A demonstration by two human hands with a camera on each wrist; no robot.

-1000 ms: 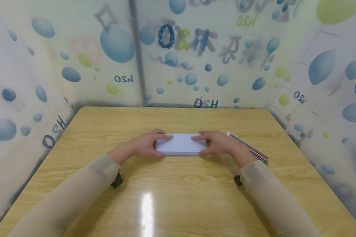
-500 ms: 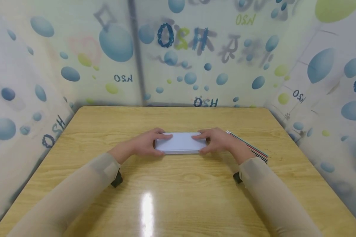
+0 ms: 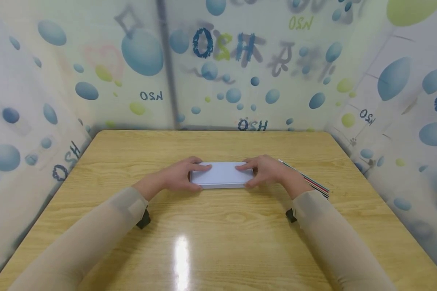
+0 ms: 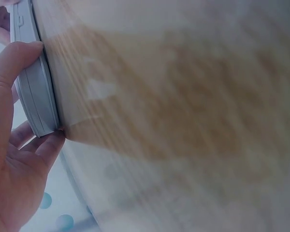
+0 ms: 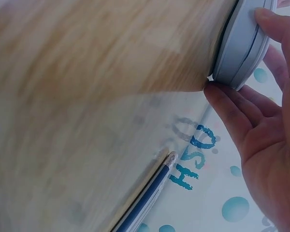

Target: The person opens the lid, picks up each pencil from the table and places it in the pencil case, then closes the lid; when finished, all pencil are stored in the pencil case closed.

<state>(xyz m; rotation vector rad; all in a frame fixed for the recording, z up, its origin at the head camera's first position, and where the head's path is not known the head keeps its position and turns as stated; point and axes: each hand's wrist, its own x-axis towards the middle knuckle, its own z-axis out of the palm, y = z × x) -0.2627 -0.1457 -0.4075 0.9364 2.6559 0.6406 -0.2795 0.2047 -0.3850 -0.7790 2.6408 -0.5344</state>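
A flat white pencil case [image 3: 222, 174] lies lengthwise across the middle of the table, its lid down. My left hand [image 3: 182, 176] grips its left end, the thumb at the near side and fingers at the far side and over the top. My right hand [image 3: 268, 173] holds the right end in the same way. In the left wrist view the grey-white side of the case [image 4: 38, 99] shows a seam and a small catch. From the right wrist, the rounded end of the case [image 5: 237, 46] sits between thumb and fingers. The inside of the case is hidden.
Several thin pencils [image 3: 317, 186], dark, red, blue and white, lie slanted on the table [image 3: 218, 226] right of the case, partly behind my right forearm. Walls [image 3: 211, 93] with printed bubbles enclose the table's back and sides.
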